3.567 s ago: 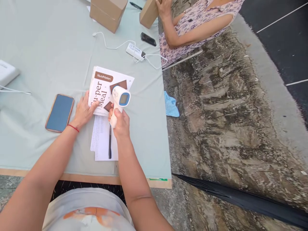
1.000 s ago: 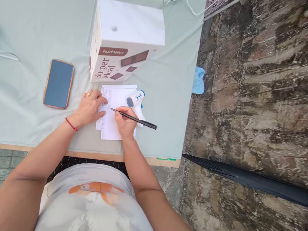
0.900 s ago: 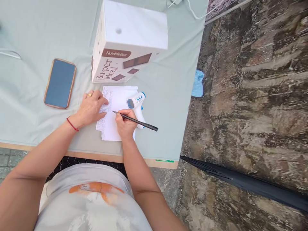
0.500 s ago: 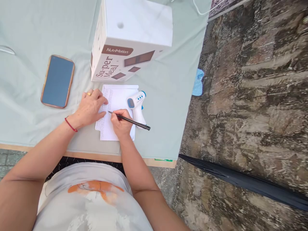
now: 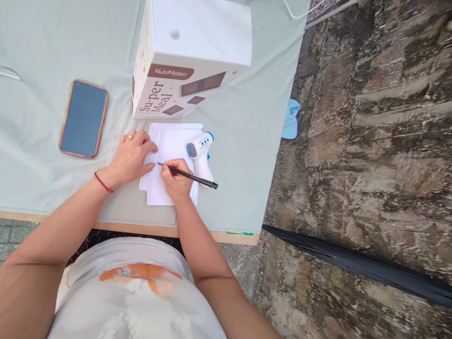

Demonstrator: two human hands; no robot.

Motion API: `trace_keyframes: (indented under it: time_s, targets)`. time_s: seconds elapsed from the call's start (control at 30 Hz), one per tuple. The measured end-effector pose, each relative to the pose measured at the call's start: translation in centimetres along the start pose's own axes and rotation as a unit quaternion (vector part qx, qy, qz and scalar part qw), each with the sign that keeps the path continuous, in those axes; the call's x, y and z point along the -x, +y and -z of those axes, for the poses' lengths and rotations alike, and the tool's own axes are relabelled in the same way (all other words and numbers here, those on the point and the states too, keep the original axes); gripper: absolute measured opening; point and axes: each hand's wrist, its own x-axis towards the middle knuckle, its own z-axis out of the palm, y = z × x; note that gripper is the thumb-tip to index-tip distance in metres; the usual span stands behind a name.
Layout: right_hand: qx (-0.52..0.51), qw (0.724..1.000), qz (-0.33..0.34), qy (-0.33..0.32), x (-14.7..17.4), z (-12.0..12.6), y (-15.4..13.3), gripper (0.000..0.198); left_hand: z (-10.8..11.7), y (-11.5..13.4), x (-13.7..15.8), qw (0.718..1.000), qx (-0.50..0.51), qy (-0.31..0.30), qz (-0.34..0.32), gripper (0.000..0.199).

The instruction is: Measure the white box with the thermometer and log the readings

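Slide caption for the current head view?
Left hand touching paper, right hand holding a black pen, thermometer at the paper's edge.

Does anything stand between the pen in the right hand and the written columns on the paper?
Nothing visible does. The right hand holds the pen, its tip at the columns on the paper. The left hand lies beside the tip, not across it, and the thermometer is off to the right.

The far end of the white box point(image 5: 194, 59) is cut off at the top. The writing point(image 5: 160, 141) on the paper sheets point(image 5: 174, 143) is too small to read, and the right hand point(image 5: 179, 181) hides part of them. The pen point(image 5: 192, 177) covers a strip of the thermometer's point(image 5: 202, 159) handle. The far-left cable point(image 5: 10, 74) and far-right cord point(image 5: 295, 16) both run out of view.
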Motion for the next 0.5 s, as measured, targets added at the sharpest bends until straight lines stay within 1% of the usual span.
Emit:
trace_keyframes:
  time_s: [0.27, 0.5]
  targets:
    - [-0.021, 0.999, 0.011, 0.028, 0.03, -0.24, 0.24, 0.016, 0.08, 0.11, 0.01, 1.0, 0.002, -0.004, 0.004, 0.029]
    - [-0.02, 1.0, 0.01, 0.019, -0.04, -0.25, 0.11, 0.011, 0.12, 0.08, 0.02, 1.0, 0.0, -0.005, 0.001, 0.03]
